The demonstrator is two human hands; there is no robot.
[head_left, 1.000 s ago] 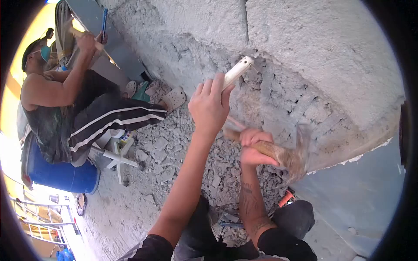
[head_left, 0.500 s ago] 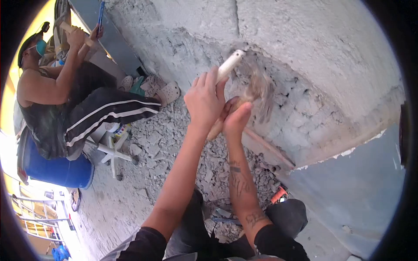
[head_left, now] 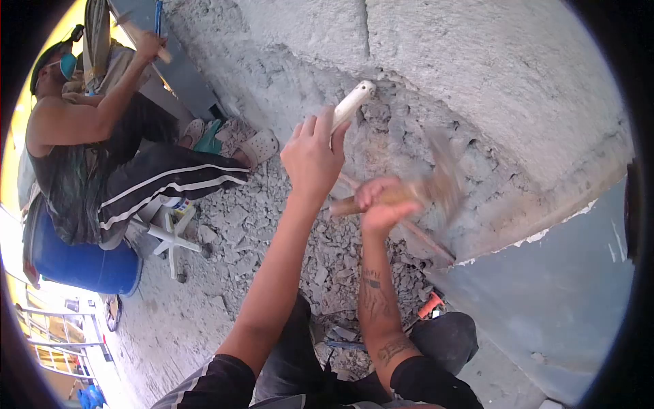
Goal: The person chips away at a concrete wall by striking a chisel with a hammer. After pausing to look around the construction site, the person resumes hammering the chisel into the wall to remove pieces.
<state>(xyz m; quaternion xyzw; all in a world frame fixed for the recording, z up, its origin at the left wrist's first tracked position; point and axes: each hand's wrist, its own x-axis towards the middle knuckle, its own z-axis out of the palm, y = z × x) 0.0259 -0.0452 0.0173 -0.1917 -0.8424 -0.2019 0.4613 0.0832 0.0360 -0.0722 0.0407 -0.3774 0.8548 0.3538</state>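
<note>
My left hand (head_left: 312,158) is closed around a pale bar-shaped tool (head_left: 353,105), whose end with small holes touches the rough grey wall (head_left: 436,61). Lower and to the right, my right hand (head_left: 388,204) grips the wooden handle of a hammer (head_left: 347,206). The hammer's head is smeared by motion near the broken part of the wall, to the right of the pale tool.
A person (head_left: 75,136) in a mask sits at the left on a blue barrel (head_left: 82,255), holding a hammer. Rubble (head_left: 238,225) covers the floor. A white chair base (head_left: 174,238), an orange object (head_left: 430,305) and a thin rod (head_left: 426,240) lie around.
My right hand and the hammer have swung right, away from my left hand. My left hand has shifted slightly left. The other person's hammer has moved, with that hand higher and farther right.
</note>
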